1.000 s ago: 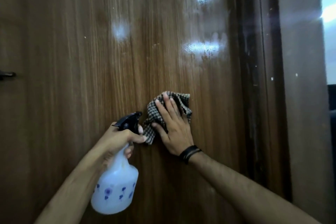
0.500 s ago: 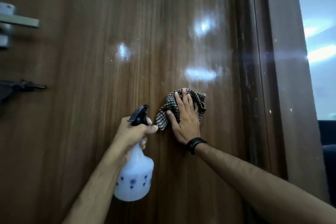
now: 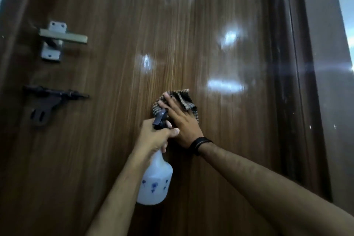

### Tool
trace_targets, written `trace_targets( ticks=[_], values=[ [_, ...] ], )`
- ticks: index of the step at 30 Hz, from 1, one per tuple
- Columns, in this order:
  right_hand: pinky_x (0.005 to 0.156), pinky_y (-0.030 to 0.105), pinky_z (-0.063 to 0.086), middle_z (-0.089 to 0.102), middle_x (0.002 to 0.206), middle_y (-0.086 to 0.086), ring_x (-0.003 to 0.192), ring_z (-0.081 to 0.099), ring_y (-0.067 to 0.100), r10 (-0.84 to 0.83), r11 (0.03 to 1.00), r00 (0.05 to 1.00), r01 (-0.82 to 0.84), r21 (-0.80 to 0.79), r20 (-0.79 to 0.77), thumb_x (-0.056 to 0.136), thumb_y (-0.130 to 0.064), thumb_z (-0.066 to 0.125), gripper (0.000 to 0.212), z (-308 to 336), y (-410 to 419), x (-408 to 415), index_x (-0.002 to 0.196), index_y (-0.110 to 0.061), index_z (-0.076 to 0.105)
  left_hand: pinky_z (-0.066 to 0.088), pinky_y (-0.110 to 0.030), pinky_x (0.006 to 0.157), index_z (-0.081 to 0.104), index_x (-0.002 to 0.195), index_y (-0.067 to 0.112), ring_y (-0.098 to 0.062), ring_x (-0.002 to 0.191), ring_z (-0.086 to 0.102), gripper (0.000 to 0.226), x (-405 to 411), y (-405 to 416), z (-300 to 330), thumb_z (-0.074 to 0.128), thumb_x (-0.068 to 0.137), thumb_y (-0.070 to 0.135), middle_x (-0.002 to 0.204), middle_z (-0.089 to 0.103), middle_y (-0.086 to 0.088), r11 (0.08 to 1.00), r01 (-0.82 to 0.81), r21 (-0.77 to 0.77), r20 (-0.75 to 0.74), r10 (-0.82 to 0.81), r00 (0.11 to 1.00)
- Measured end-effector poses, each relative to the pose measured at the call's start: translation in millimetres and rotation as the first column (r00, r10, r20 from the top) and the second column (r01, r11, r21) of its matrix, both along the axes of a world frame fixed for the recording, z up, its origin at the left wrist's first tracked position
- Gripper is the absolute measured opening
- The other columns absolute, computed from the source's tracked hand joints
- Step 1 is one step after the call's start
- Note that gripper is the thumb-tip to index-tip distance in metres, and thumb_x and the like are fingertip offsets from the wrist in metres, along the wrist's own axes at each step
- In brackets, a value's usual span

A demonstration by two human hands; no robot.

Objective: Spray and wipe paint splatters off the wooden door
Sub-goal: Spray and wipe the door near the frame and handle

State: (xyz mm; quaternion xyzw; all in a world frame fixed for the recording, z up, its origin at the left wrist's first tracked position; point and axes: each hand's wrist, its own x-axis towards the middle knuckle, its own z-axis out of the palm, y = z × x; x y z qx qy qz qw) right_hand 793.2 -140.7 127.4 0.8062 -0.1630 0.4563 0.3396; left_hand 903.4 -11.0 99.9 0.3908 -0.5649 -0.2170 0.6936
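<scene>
checked cloth flat under extended right hand fingers on wooden door; spray bottle, upright, gripped by left hand just left.

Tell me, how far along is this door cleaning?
Midway, I'd guess. The right hand presses the checked cloth flat on the wooden door; the left hand grips the spray bottle. White specks by the right edge remain.

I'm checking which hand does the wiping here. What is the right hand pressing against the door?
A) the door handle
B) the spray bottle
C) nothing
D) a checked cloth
D: the right hand lies flat on the checked cloth against the wooden door.
</scene>
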Motion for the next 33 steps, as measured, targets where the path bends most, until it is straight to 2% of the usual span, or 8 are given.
trace_targets(
  ticks=[4, 11, 13, 16, 19, 22, 27, 33],
  values=[
    [0.117, 0.052, 0.026, 0.017, 0.166, 0.003, 0.153, 0.012, 0.021, 0.001, 1.000, 0.980, -0.004, 0.017, 0.197, 0.103, -0.035, 0.046, 0.057, -39.0, -12.7, -31.0, 0.155, -0.019, 0.031, 0.035, -0.021, 0.036, 0.057, 0.077, 0.011, -0.012, 0.033, 0.040, 0.025, 7.7, -2.7, -21.4, 0.072, 0.084, -0.007, 0.050, 0.051, -0.005, 0.995, -0.021, 0.102, 0.110, 0.009, 0.994],
    [0.120, 0.039, 0.026, 0.032, 0.158, 0.018, 0.148, 0.028, 0.031, -0.056, 0.992, 0.996, 0.063, -0.106, 0.068, 0.106, -0.030, 0.044, 0.048, -97.2, -21.3, -70.1, 0.150, -0.009, 0.041, 0.040, -0.019, 0.036, 0.059, 0.074, 0.016, -0.005, 0.033, 0.043, 0.027, 2.3, -10.0, -67.5, 0.072, 0.082, -0.007, 0.050, 0.056, 0.004, 0.967, -0.074, 0.244, 0.268, 0.006, 0.963],
    [0.116, 0.037, 0.032, 0.039, 0.154, 0.018, 0.144, 0.035, 0.031, -0.074, 0.986, 0.993, 0.087, -0.142, 0.095, 0.106, -0.030, 0.045, 0.045, -100.6, -21.3, -67.7, 0.147, -0.011, 0.046, 0.042, -0.019, 0.039, 0.058, 0.076, 0.019, -0.004, 0.038, 0.044, 0.026, -2.0, -9.9, -78.0, 0.069, 0.084, -0.004, 0.062, 0.058, 0.003, 0.965, -0.092, 0.247, 0.294, 0.016, 0.956],
    [0.111, 0.036, 0.036, 0.045, 0.151, 0.011, 0.141, 0.042, 0.026, -0.103, 0.983, 0.975, 0.130, -0.129, 0.197, 0.105, -0.035, 0.043, 0.045, -112.5, -16.9, -62.6, 0.146, -0.017, 0.049, 0.045, -0.017, 0.045, 0.060, 0.094, 0.017, -0.002, 0.045, 0.047, 0.019, -7.7, -5.0, -91.6, 0.065, 0.089, 0.000, 0.080, 0.061, 0.001, 0.955, -0.128, 0.266, 0.296, 0.045, 0.954],
    [0.113, 0.040, 0.034, 0.037, 0.157, 0.010, 0.146, 0.032, 0.025, -0.111, 0.994, 0.970, 0.112, 0.007, 0.216, 0.104, -0.035, 0.042, 0.049, -141.3, -9.8, -64.3, 0.150, -0.018, 0.042, 0.044, -0.019, 0.041, 0.054, 0.126, 0.009, -0.002, 0.040, 0.048, 0.045, -7.1, 0.3, -97.1, 0.068, 0.084, -0.002, 0.086, 0.060, -0.002, 0.932, -0.182, 0.314, 0.219, 0.115, 0.969],
    [0.116, 0.044, 0.031, 0.026, 0.162, 0.010, 0.149, 0.024, 0.025, -0.137, 0.988, 0.980, 0.124, 0.095, 0.143, 0.104, -0.035, 0.041, 0.053, -174.3, -6.4, -77.2, 0.154, -0.019, 0.034, 0.044, -0.020, 0.040, 0.052, 0.129, 0.008, -0.002, 0.039, 0.048, 0.050, -7.0, 10.7, -93.9, 0.069, 0.083, -0.002, 0.086, 0.058, -0.004, 0.921, -0.207, 0.331, 0.209, 0.142, 0.968],
    [0.108, 0.055, 0.039, 0.028, 0.159, 0.012, 0.143, 0.026, 0.028, -0.132, 0.975, 0.936, 0.063, 0.213, 0.327, 0.099, -0.032, 0.052, 0.055, -192.5, -10.2, -82.9, 0.152, -0.024, 0.038, 0.045, -0.020, 0.042, 0.056, 0.110, 0.012, -0.003, 0.041, 0.048, 0.029, -7.6, 22.8, -79.3, 0.067, 0.087, -0.002, 0.083, 0.063, -0.003, 0.934, -0.203, 0.293, 0.188, 0.152, 0.970],
    [0.103, 0.050, 0.041, 0.044, 0.146, 0.010, 0.131, 0.039, 0.028, -0.194, 0.965, 0.733, 0.022, 0.261, 0.652, 0.097, -0.038, 0.053, 0.047, -153.7, -10.5, -53.8, 0.143, -0.029, 0.050, 0.038, -0.021, 0.039, 0.059, 0.081, 0.013, -0.010, 0.034, 0.041, 0.024, -33.7, 3.9, -59.1, 0.066, 0.084, -0.010, 0.046, 0.055, 0.003, 0.953, -0.185, 0.239, 0.160, 0.149, 0.976]
  ],
)
